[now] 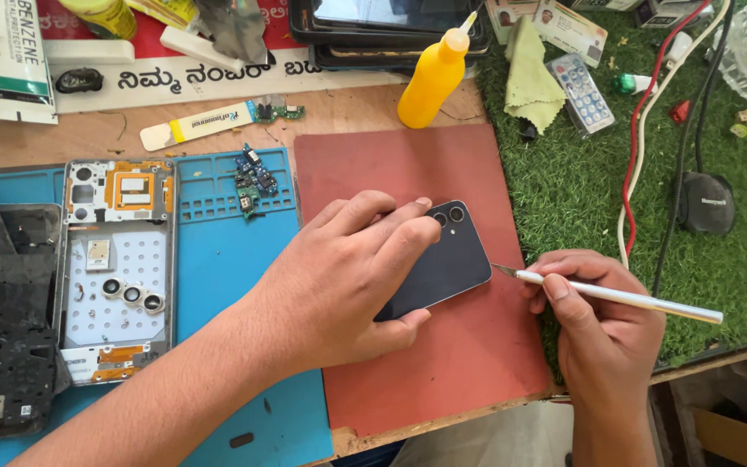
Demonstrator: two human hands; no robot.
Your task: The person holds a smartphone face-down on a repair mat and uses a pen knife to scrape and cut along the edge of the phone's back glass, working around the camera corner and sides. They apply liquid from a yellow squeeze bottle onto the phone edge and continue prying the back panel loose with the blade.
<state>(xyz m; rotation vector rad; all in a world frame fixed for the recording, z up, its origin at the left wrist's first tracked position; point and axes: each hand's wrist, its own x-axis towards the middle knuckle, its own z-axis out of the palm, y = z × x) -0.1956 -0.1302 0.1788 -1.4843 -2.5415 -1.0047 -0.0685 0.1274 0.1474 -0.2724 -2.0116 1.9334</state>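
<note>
A dark phone (443, 259) lies back-up on a reddish-brown mat (477, 363), its camera lenses toward the far end. My left hand (347, 272) presses down on the phone, fingers spread over its near half and thumb along its lower edge. My right hand (603, 324) grips a thin silver craft knife (616, 297). The blade tip points left and sits just off the phone's right edge.
A blue work mat (244, 346) holds an opened phone frame (116, 268), a black inner cover (2, 346) and small circuit boards (251, 182). A yellow squeeze bottle (432, 78) stands behind the red mat. Green turf (581, 199) carries cables, a remote and a cloth.
</note>
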